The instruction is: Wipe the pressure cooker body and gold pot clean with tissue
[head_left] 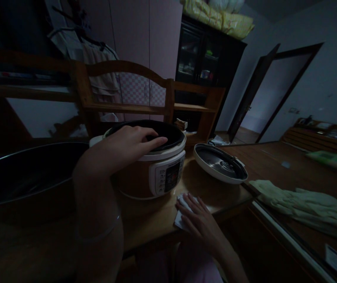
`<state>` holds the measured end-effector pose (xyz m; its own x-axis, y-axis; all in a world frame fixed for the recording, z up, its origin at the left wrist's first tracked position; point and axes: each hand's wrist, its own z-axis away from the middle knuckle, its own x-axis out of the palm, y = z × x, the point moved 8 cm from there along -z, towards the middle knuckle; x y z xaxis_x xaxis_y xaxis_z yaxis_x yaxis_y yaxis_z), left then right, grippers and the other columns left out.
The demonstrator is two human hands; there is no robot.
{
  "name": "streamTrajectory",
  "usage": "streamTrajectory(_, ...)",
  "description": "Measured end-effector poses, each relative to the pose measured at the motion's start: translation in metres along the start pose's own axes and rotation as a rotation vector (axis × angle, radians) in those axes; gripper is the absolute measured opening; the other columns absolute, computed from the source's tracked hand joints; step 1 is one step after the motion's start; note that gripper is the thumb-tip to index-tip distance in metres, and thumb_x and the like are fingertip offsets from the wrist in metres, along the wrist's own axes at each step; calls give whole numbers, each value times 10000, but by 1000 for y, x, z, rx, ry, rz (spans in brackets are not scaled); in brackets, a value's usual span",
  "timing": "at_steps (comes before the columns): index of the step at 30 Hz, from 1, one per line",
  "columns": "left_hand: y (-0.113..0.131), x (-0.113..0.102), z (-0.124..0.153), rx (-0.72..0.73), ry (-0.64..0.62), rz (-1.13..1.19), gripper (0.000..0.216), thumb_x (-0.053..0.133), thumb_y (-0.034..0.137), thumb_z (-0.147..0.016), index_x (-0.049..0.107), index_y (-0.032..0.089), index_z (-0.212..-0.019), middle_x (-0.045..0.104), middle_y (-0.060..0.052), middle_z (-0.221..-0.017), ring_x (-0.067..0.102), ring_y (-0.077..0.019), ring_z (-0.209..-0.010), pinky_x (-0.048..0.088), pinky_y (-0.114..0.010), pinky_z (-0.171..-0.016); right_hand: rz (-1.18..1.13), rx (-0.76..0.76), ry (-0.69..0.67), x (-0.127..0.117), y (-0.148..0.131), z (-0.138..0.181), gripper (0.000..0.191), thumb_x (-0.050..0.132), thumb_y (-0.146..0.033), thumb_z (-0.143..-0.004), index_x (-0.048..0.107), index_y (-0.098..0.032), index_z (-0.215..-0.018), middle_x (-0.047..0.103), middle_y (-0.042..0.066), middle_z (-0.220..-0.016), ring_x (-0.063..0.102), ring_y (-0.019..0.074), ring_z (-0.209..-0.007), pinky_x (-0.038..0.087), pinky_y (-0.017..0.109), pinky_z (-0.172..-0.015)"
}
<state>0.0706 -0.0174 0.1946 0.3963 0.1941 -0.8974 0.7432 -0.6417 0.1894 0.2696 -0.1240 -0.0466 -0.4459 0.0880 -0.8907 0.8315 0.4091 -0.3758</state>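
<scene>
My left hand (pixel 133 139) rests over the near rim of an electric pressure cooker (pixel 135 179), thumb and forefinger apart; the other fingers are mostly hidden. I see nothing in this hand. The cooker has a white control panel, and its dark inside faces up. On the wooden table (pixel 147 224), just in front of the cooker, my right hand (pixel 196 214) presses a folded white tissue (pixel 181 221) flat under its fingers. The cooker's round lid (pixel 215 161) lies upside down to the right, its metal inner side showing.
A large dark pot (pixel 32 173) stands at the left. Behind the cooker rises a wooden shelf frame (pixel 127 106). Pale green cloth (pixel 304 204) lies on the brown surface at right, beyond the table's edge. The room is dim.
</scene>
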Motion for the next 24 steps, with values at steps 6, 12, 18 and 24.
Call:
streamTrajectory(6,7,-2,1,-11,-20,41,498,377,609,-921,698,315,-1164,712,15,-1163,650,-201,-1011,442,-304,-933,-75,-14,-26,4,1,-2,481,343,-274,-1060,322,-358,-1534,366,-10,-1588,251,228,-1514,178,581,-1233)
streamTrajectory(12,8,-2,1,18,-13,31,491,365,581,-933,690,315,-1187,711,8,-1170,644,-208,-1018,445,-298,-897,-563,264,319,0,21,6,492,431,-417,-1030,378,-358,-1516,368,-5,-1594,219,239,-1524,173,558,-1236)
streamTrajectory(18,10,-3,2,16,-27,33,493,361,576,-942,684,303,-1195,712,8,-1178,644,-193,-997,446,-282,-878,-1138,327,646,-20,26,-22,639,411,-470,-998,207,-312,-1582,299,24,-1629,311,246,-1495,348,532,-1175)
streamTrajectory(24,5,-1,4,72,-10,-36,467,373,511,-965,641,279,-1268,705,-14,-1177,638,-178,-1011,436,-275,-908,-1031,256,656,-39,-18,-76,736,415,-486,-1013,13,-298,-1600,13,-7,-1683,23,190,-1553,73,515,-1249)
